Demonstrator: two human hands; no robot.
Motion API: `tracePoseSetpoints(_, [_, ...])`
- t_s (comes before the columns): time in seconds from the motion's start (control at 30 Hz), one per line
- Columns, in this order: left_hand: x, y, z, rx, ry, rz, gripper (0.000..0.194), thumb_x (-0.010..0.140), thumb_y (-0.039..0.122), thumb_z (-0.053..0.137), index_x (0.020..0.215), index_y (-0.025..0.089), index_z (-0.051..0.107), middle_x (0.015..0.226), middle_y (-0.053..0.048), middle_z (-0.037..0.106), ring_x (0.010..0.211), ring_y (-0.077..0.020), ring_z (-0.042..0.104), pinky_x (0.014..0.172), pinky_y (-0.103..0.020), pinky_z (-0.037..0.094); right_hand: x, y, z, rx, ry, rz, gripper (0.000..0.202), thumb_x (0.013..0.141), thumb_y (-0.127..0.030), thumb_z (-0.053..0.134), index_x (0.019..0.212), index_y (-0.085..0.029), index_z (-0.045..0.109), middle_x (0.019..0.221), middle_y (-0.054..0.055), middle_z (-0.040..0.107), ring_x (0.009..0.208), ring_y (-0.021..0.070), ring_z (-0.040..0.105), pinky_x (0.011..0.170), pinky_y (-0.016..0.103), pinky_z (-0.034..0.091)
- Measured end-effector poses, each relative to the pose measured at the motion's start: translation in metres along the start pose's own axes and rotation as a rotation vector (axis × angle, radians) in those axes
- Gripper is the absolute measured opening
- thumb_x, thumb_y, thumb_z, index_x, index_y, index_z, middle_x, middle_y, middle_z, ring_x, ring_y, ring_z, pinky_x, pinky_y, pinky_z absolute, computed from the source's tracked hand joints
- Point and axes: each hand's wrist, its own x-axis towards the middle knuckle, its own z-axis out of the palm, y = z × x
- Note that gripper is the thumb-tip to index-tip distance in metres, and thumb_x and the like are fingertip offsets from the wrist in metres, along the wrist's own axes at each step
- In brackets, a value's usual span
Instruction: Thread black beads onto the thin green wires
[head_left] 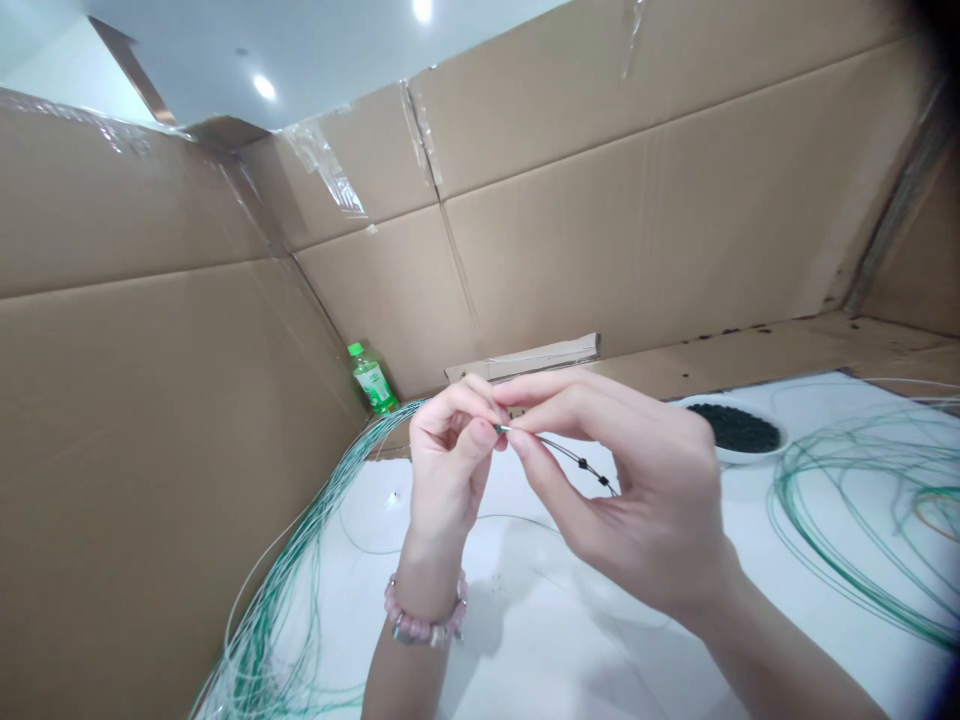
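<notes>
My left hand [454, 450] pinches the end of a thin green wire, with more green wires [337, 480] trailing from behind it down the left side. Close against it, my right hand [630, 480] pinches a thin dark cord [559, 446] near its tip. The two sets of fingertips nearly meet, and a small pale piece [504, 429] shows between them. Two small black beads [583, 464] sit on the dark cord, which runs back under my right fingers. A pink bead bracelet [426, 630] is round my left wrist.
A white bowl [750, 457] of small black pieces [735, 428] stands behind my right hand. Loose coils of green wire [840, 540] lie at the right. A green-capped bottle [373, 380] stands in the back left corner. Cardboard walls [600, 220] surround the white tabletop [555, 640].
</notes>
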Motion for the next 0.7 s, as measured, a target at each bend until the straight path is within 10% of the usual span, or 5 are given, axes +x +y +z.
tracePoseSetpoints(0.7, [0.003, 0.012, -0.023, 0.399, -0.106, 0.215, 0.009, 0.078, 0.015, 0.068, 0.081, 0.021, 0.073, 0.075, -0.003, 0.063, 0.066, -0.0095, 0.057, 0.053, -0.017, 0.045, -0.002, 0.010, -0.005, -0.009, -0.043, 0.004, 0.014, 0.080, -0.005, 0.061, 0.077, -0.019, 0.060, 0.082, 0.000, 0.069, 0.074, 0.0120, 0.066, 0.066, 0.023, 0.054])
